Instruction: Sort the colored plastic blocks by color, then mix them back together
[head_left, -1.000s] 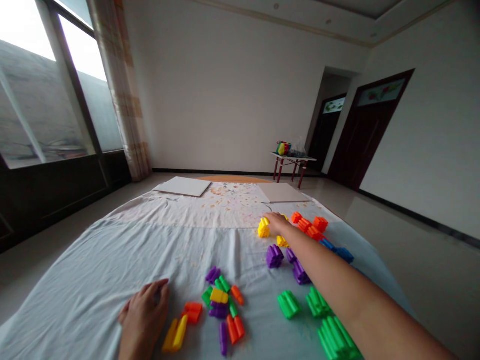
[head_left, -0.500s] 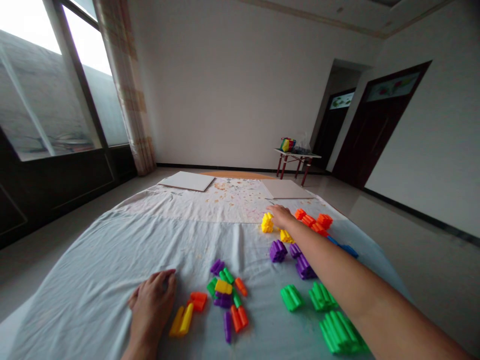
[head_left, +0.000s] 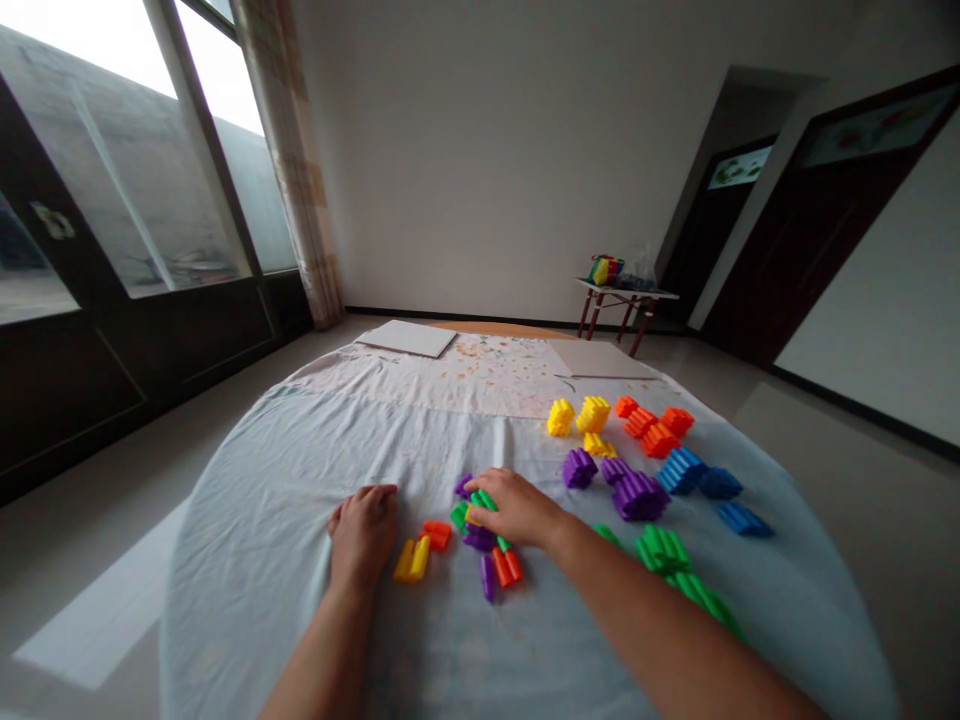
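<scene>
My right hand reaches over a mixed pile of small plastic pieces, thumb and fingers apart around a green piece and the yellow one under the thumb. Part of the pile is hidden beneath it. Purple pieces and orange-red pieces lie at the pile's near side. My left hand rests palm down on the cloth, fingers loosely bent, holding nothing. Between the hands are two yellow pieces and some orange pieces.
To the right stand clusters sorted by colour: yellow, orange, purple, blue and green. Two flat boards lie at the far edge of the cloth-covered table. A small side table stands against the wall.
My right hand has come back from the yellow clusters to the mixed pile. Another yellow cluster now stands at the back. The view has turned slightly; my left hand stays on the cloth.
</scene>
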